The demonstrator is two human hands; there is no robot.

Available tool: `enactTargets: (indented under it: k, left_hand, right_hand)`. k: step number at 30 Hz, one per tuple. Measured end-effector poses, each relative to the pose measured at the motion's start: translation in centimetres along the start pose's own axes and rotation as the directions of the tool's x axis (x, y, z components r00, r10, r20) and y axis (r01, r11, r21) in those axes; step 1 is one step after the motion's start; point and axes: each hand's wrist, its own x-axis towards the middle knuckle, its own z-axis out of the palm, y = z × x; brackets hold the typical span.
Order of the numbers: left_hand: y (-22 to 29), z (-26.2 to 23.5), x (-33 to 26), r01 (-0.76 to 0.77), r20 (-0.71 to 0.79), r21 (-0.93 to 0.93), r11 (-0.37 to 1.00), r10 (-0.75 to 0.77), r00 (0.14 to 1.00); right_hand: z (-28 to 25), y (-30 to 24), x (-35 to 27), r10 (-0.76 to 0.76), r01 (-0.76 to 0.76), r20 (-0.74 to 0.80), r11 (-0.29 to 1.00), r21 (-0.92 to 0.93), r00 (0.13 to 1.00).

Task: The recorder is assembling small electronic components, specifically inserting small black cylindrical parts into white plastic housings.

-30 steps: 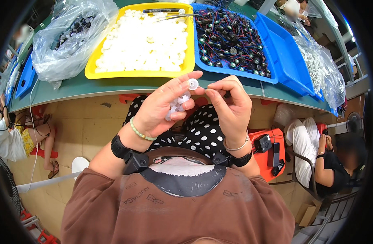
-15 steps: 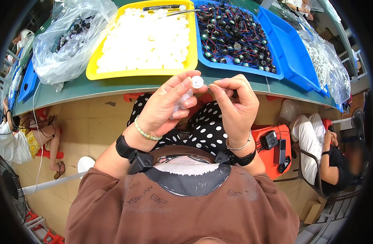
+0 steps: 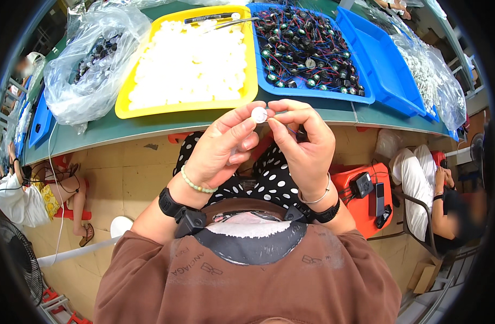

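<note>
In front of the table edge, my left hand [image 3: 218, 146] pinches a small white round plastic cap [image 3: 259, 114] between thumb and fingertips. Its other fingers curl inward, and what lies in the palm is mostly hidden. My right hand [image 3: 307, 143] is closed in a pinch right beside the cap, its fingertips almost touching the rim. A thin wire seems to run from those fingertips to the cap; a bit of blue shows under the fingers. Beyond my hands, a yellow tray [image 3: 188, 110] is heaped with white plastic pieces.
A blue tray [image 3: 312, 95] holds black round components with red and blue wires. Tweezers [image 3: 231, 23] and a black pen [image 3: 208, 18] rest on the white pieces. Nearby are a clear bag [image 3: 69, 102], another blue tray [image 3: 393, 81], a red stool [image 3: 358, 216] and seated people.
My right hand has moved left, closing the gap to the white cap. The stretch of thin wire between them is shorter. White pieces seen in my left palm are now mostly hidden.
</note>
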Motion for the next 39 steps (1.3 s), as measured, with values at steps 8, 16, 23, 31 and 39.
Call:
enactTargets:
  k: [8, 16, 23, 31, 39]
  left_hand:
    - [0.20, -0.35, 0.07, 0.015, 0.021, 0.005, 1.000, -0.015, 1.000]
    - [0.27, 0.11, -0.05, 0.012, 0.006, 0.033, 0.999, -0.012, 1.000]
    - [0.22, 0.39, 0.10, 0.020, 0.013, 0.059, 0.998, -0.021, 1.000]
    - [0.35, 0.09, 0.03, 0.010, 0.037, 0.036, 0.999, -0.012, 0.999]
    - [0.43, -0.08, 0.16, 0.008, 0.059, 0.040, 0.999, -0.010, 0.998]
  right_hand:
    - [-0.23, -0.13, 0.31, 0.026, -0.025, 0.040, 1.000, -0.006, 0.999]
    - [-0.44, -0.56, 0.41, -0.024, 0.032, 0.086, 0.995, -0.092, 0.996]
    - [-0.54, -0.07, 0.31, -0.078, 0.085, 0.068, 0.991, -0.101, 0.995]
    - [-0.67, -0.32, 0.75, -0.093, 0.105, 0.121, 0.989, -0.100, 0.988]
    - [-0.38, 0.02, 0.76, -0.123, 0.128, 0.072, 0.990, -0.063, 0.990]
